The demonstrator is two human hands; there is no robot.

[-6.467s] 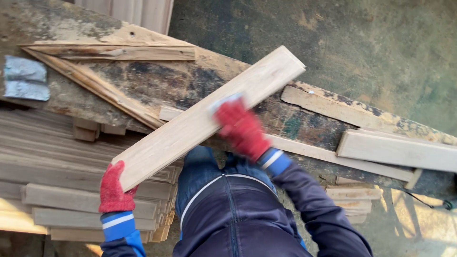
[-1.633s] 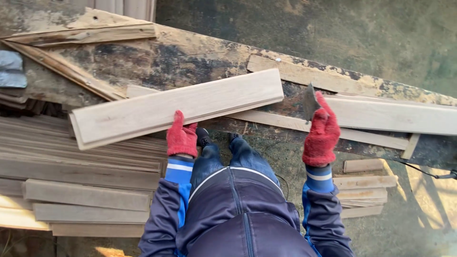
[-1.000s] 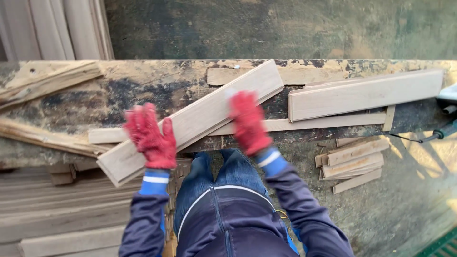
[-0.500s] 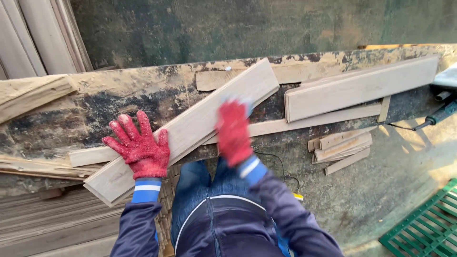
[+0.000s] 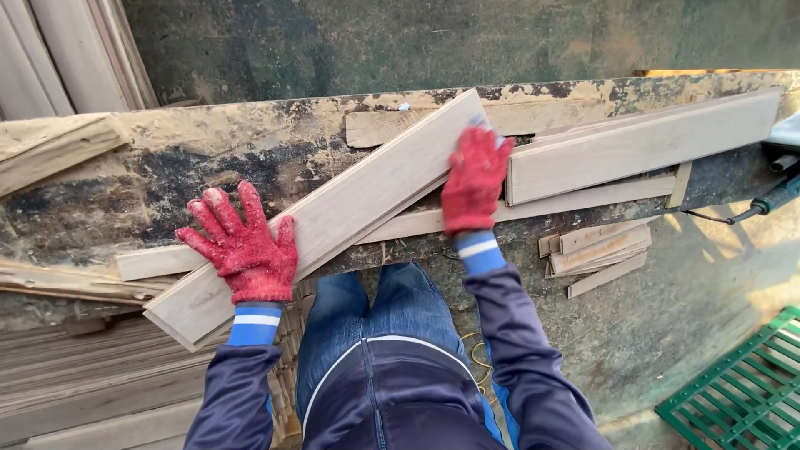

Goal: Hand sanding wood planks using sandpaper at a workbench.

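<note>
A long pale wooden board lies diagonally across a dirty, stained workbench. My left hand, in a red glove, rests flat with fingers spread on the board's lower left end. My right hand, also red-gloved, presses on the board's upper right end. Under the board lies a thinner strip. A second wide board lies to the right of my right hand. My blue jeans and dark jacket fill the bottom of the view.
Short wood offcuts lie stacked on the floor at right. A green plastic grate is at bottom right. Stacked planks sit at lower left, upright boards at top left. A cable runs to a tool at right.
The board has stayed diagonal on the bench. My left hand spread flat on its lower end. My right hand slid up toward its far end. The view shifted slightly.
</note>
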